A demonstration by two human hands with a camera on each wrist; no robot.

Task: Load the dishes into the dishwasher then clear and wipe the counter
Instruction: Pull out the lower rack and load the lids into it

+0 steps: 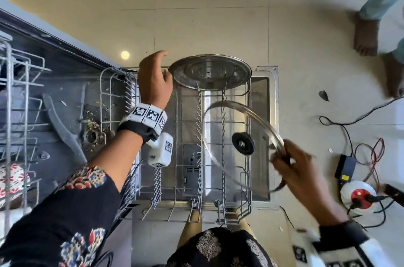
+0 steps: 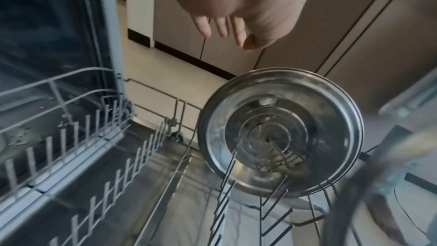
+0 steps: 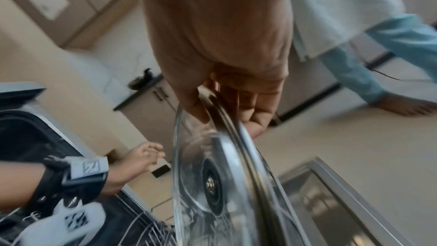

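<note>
You are in the loading step, with the counter work not yet begun as far as these views tell. Nearest you, your right hand (image 1: 299,170) pinches the rim of the glass lid (image 1: 242,146), thumb on one face and fingers (image 3: 257,117) curled behind the metal band, so the lid hangs tilted on edge above the near half of the lower rack (image 1: 247,201), its black knob (image 1: 243,143) facing you. The next move, I judge, calls for lowering that edge between two rows of tines (image 1: 199,113) and letting go only once the rim seats, since glass on wire can slip. Farther out, your left hand (image 1: 154,83) hovers with relaxed, spread fingers (image 2: 223,27), holding nothing, just beside the steel lid (image 1: 209,71), which already stands propped against the tines at the rack's far end. Beyond lies the open dishwasher door (image 1: 273,96) and the tiled floor (image 1: 209,15).
</note>
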